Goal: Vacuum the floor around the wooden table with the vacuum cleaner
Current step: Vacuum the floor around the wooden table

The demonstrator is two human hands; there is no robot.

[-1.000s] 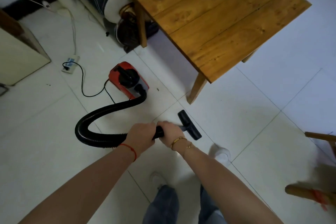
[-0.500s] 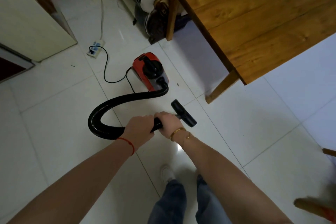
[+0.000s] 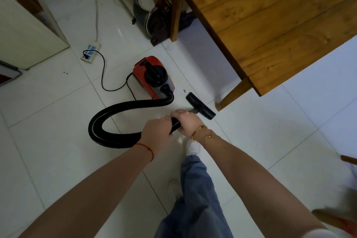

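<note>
- Beside the desk's (image 3: 270,25) near leg (image 3: 231,94), on white floor tiles (image 3: 260,137), my two hands held the hose (image 3: 108,116) close to its working end.
- Left hand (image 3: 156,133) wrapped the ribbed part; right hand (image 3: 188,121) wrapped the stiffer neck just behind the nozzle (image 3: 201,105). Both grips were closed around the hose, with a short stretch of it showing between them.
- Judging by its ribs and the loose S-bend it lay in, the hose would flex and twist easily, so a hold far back would have let the nozzle wander; a grip close to the head looked right for steering.
- Nozzle: a short black bar set crosswise, rigid plastic by the look, likely light; it sat low over the tiles, but whether it touched them I could not tell.
- Canister (image 3: 152,77): small, red with a black top, standing on the floor just behind the nozzle, near the desk. It looked light enough to drag along by the hose, though a hard tug might tip it.
- Its black cord (image 3: 104,75) ran to a power strip (image 3: 90,54) on the floor, so my reach was probably limited.
</note>
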